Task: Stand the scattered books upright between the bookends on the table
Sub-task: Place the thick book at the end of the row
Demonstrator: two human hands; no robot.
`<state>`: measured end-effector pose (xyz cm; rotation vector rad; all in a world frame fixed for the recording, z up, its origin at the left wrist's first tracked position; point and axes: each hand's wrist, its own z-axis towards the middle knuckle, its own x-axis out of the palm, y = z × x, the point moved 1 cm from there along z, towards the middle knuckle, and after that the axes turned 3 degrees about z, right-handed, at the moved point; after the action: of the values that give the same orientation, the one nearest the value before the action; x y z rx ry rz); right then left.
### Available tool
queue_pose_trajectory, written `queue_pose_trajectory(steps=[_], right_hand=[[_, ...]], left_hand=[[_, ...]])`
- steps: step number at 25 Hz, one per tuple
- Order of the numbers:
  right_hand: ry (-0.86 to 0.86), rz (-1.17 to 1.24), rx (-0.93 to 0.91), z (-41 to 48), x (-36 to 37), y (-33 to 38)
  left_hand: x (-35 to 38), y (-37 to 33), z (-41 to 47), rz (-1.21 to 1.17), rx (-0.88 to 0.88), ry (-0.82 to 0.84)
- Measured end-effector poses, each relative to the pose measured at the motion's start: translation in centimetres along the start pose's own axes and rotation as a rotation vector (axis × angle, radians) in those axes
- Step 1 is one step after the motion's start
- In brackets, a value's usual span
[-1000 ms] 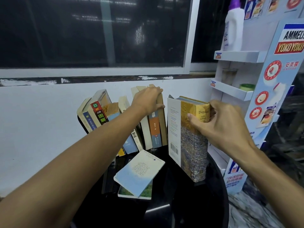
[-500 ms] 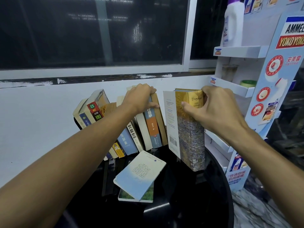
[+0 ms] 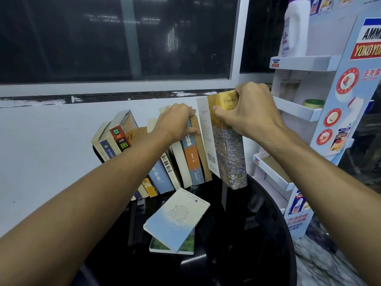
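A row of several books (image 3: pixel 165 162) leans to the left on the black round table (image 3: pixel 257 244), against the white wall. My left hand (image 3: pixel 175 120) grips the tops of the rightmost books in that row. My right hand (image 3: pixel 247 112) grips the top of a thick gold and grey book (image 3: pixel 228 153), upright at the right end of the row and close against it. Two thin books lie flat in front: a pale blue one (image 3: pixel 177 219) on top of a green-covered one (image 3: pixel 185 247). A black bookend (image 3: pixel 136 221) shows dimly beside them.
A white cardboard display shelf (image 3: pixel 299 108) stands right of the table, with a white bottle (image 3: pixel 294 27) on its top tier. A dark window (image 3: pixel 115 38) runs above the wall. The table's right rim sits close to the shelf.
My right hand has carried the thick gold book left and back, up against the leaning row. My left hand has stayed on the tops of the row's books.
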<state>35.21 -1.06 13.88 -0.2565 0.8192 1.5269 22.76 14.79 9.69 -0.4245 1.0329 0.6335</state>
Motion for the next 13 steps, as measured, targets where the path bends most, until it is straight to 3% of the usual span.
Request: queue_pose_trajectory(steps=[13], right_hand=[[-0.203, 0.168, 0.028, -2.4, 6.5, -1.9]], left_hand=[[-0.3, -0.2, -0.4, -0.022, 0.006, -0.02]])
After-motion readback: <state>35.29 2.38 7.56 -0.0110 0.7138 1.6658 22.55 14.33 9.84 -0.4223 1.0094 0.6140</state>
